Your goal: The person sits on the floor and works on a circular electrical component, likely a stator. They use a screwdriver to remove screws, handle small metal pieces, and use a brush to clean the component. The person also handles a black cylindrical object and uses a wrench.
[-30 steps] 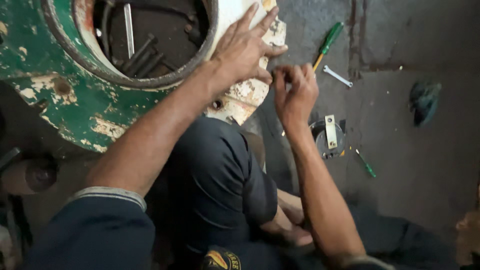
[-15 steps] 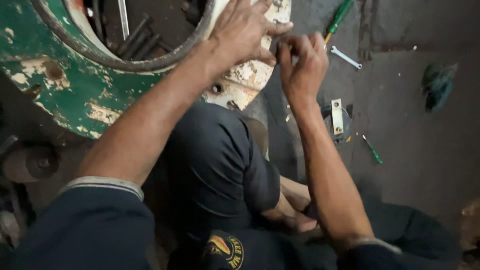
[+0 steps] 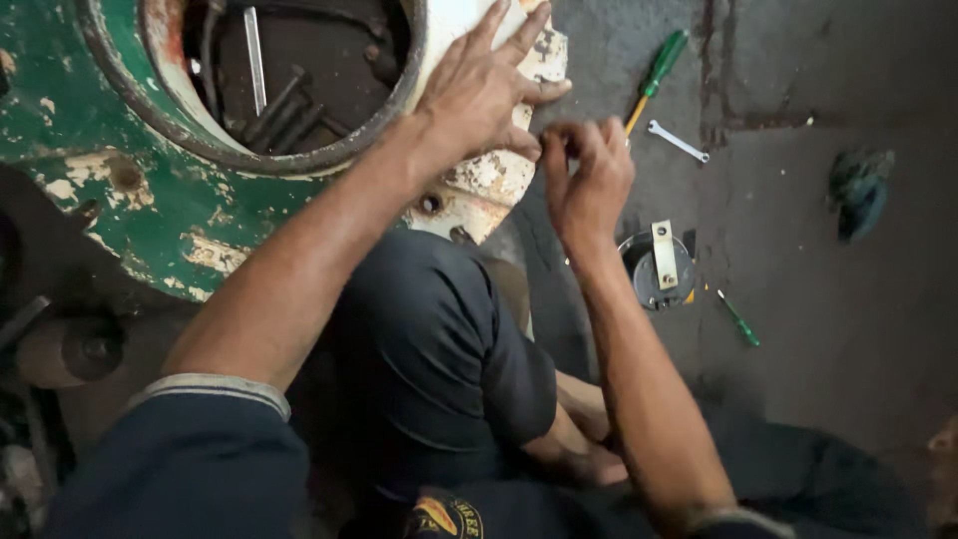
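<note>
At twelve o'clock I see my left hand (image 3: 484, 95) spread flat on the chipped, green-and-cream round metal housing (image 3: 150, 200). My right hand (image 3: 589, 180), fingers pinched, touches its edge; whether it grips anything, I cannot tell.

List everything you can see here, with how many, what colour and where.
Machine housing: one, green with chipped paint, upper left.
Round opening: one, dark, rods inside.
Pale flange: one, off-white, under the left hand.
Screwdriver: one, green handle, floor at top.
Spanner: one, silver, beside the screwdriver.
Round part with bracket: one, dark, right of the forearm.
Small screwdriver: one, green, floor.
Rag: one, dark teal, far right.
Left hand: flat on the flange.
Right hand: fingers pinched at the flange edge; what they hold is hidden.
</note>
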